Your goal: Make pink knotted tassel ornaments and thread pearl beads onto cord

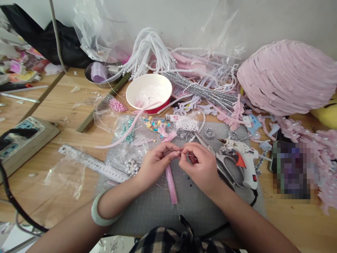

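Above the grey cutting mat (pixel 147 218), my left hand (pixel 159 160) and my right hand (pixel 198 163) meet fingertip to fingertip. Both are closed in a pinch on a tiny item with what looks like a thin thread or wire; its kind is too small to tell. Beneath them lies a pink strip (pixel 171 184), partly covered by my fingers. White pearl beads (pixel 131 167) sit in clear plastic left of my left hand. Scissors (pixel 223 165) and a white hot glue gun (pixel 247 158) with an orange trigger rest right of my right hand.
A metal ruler (pixel 92 163) and a power strip (pixel 26 140) lie left. Behind the hands are a white-and-red bowl (pixel 129 96), silver glitter pipe cleaners (pixel 202 91) and gold and blue gems (pixel 155 124). A large pink wrapped form (pixel 286 77) and a blurred phone (pixel 295 172) are right.
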